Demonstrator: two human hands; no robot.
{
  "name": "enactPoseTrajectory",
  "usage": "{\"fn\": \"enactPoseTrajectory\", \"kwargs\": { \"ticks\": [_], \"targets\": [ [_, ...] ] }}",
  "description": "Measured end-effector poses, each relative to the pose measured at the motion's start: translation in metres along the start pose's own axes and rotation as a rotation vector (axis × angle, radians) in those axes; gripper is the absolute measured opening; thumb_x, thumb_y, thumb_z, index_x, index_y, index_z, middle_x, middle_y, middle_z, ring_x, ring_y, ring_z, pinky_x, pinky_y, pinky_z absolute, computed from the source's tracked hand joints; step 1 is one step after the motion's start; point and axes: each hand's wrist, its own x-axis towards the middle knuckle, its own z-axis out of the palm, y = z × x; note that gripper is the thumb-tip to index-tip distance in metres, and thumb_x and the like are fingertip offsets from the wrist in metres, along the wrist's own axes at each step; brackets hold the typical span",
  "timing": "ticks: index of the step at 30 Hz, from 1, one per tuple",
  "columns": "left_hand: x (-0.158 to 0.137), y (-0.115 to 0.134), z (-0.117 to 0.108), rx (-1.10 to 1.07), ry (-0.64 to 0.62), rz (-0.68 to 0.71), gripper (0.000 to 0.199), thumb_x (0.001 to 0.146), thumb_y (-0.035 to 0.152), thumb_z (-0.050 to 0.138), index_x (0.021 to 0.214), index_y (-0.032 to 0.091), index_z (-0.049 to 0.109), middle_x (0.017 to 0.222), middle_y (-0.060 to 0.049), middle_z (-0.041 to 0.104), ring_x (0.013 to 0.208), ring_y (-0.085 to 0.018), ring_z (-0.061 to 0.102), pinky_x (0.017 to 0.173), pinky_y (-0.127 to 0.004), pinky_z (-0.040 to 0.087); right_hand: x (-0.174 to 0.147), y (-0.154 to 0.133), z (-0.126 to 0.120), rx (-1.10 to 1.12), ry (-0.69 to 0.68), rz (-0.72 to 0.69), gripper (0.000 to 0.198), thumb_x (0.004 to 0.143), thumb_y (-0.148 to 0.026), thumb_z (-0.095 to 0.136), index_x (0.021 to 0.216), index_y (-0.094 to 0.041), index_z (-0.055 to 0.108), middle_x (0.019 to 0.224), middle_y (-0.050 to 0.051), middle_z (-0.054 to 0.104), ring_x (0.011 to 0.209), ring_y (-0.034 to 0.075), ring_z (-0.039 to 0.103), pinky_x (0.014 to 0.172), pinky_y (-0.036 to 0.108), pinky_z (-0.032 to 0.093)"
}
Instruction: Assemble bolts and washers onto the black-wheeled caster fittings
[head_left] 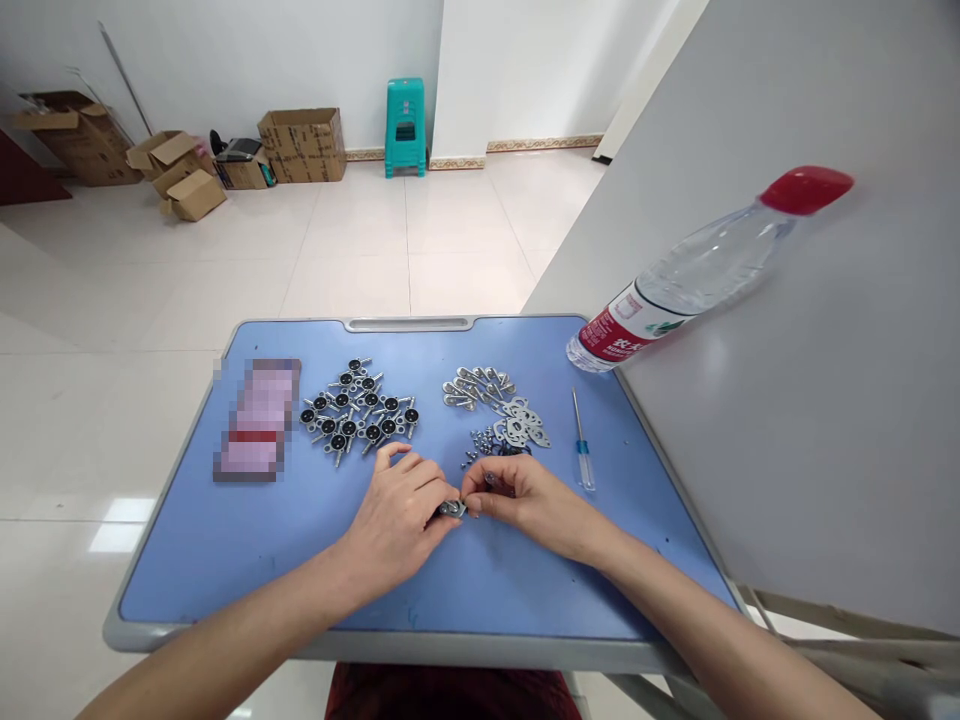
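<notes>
The left hand is positioned over the near middle of the worktop, its grip pinching a small metal part between thumb and fingers. The part is located between the two hands, with its silver face partly exposed. The right hand is at the right end of the part, thumb and fingertips close together; whether this grip is fully pressed together or encloses a small piece cannot be told. Beyond the left hand lies a group of black-disc assemblies, each with metal projections. Beyond the right hand lie silver lever-shaped pieces, flat metal plates with holes, and loose small hardware. Dark items beside the plates are partly hidden by the right hand. A screwdriver with a clear and blue handle lies to the right, shaft pointing away from the person. A red-capped bottle stands at the far right corner; a pixelated rectangular item lies at the left.
</notes>
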Motion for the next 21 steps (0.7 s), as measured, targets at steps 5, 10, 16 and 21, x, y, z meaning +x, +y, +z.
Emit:
{"fn": "enactPoseTrajectory", "kwargs": {
  "ticks": [5, 10, 16, 21],
  "targets": [
    [0.0005, -0.0001, 0.0003, -0.002, 0.004, -0.001, 0.003, 0.085, 0.019, 0.067, 0.085, 0.02, 0.064, 0.08, 0.002, 0.064, 0.077, -0.016, 0.055, 0.097, -0.044, 0.032, 0.0027, 0.0002, -0.001, 0.062, -0.024, -0.002, 0.008, 0.075, -0.023, 0.056, 0.074, -0.016, 0.06, 0.064, -0.001, 0.061, 0.061, 0.012, 0.049, 0.062, 0.025, 0.037],
    [0.0009, 0.0003, -0.0007, -0.007, -0.006, -0.015, 0.004, 0.085, 0.018, 0.068, 0.085, 0.02, 0.065, 0.08, 0.002, 0.064, 0.078, -0.016, 0.056, 0.097, -0.044, 0.032, 0.0032, 0.0015, -0.0003, 0.101, -0.039, 0.009, 0.006, 0.075, -0.021, 0.058, 0.074, -0.016, 0.061, 0.062, -0.002, 0.062, 0.062, 0.012, 0.052, 0.063, 0.025, 0.04],
    [0.001, 0.0002, 0.0002, 0.012, 0.001, -0.019, 0.005, 0.084, 0.018, 0.069, 0.085, 0.02, 0.064, 0.079, 0.003, 0.064, 0.077, -0.016, 0.057, 0.097, -0.044, 0.033, 0.0031, -0.0003, 0.002, 0.056, -0.013, 0.002, 0.006, 0.076, -0.019, 0.056, 0.072, -0.017, 0.06, 0.06, -0.003, 0.061, 0.059, 0.011, 0.049, 0.06, 0.024, 0.037],
    [0.0009, 0.0001, 0.0007, 0.007, -0.003, -0.026, 0.007, 0.083, 0.018, 0.07, 0.086, 0.02, 0.064, 0.079, 0.003, 0.064, 0.078, -0.017, 0.057, 0.097, -0.044, 0.032, 0.0033, -0.0006, 0.0021, 0.068, 0.001, 0.008, 0.006, 0.076, -0.019, 0.057, 0.072, -0.017, 0.06, 0.06, -0.003, 0.061, 0.058, 0.011, 0.048, 0.059, 0.024, 0.037]
  ]
}}
